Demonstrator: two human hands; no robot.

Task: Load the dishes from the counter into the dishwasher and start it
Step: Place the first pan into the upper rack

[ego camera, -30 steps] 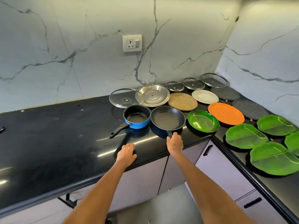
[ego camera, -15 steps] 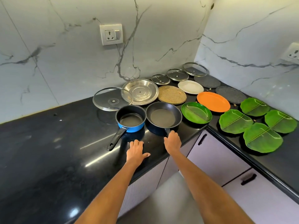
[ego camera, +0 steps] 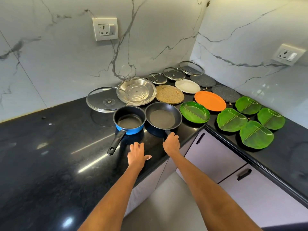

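A black frying pan (ego camera: 162,116) sits on the black counter (ego camera: 50,147) near its front edge. My right hand (ego camera: 171,143) covers and grips the pan's handle. To its left stands a blue saucepan (ego camera: 129,120) with its black handle pointing toward me. My left hand (ego camera: 137,153) rests flat on the counter, fingers spread, just right of that handle and holding nothing. Behind the pans lie a large glass lid (ego camera: 107,100), a steel plate (ego camera: 136,90), a brown plate (ego camera: 169,94), an orange plate (ego camera: 210,100) and several green leaf-shaped plates (ego camera: 195,112).
Three small glass lids (ego camera: 173,73), a white plate (ego camera: 187,86) and two dark grey plates (ego camera: 225,93) fill the back corner. Pale cabinet doors with black handles (ego camera: 200,138) run under the counter. Wall sockets (ego camera: 105,29) sit on the marble backsplash.
The view has swung right, showing more of the corner. My left hand slid right along the counter, closer to my right hand. My right hand stays on the frying pan's handle.
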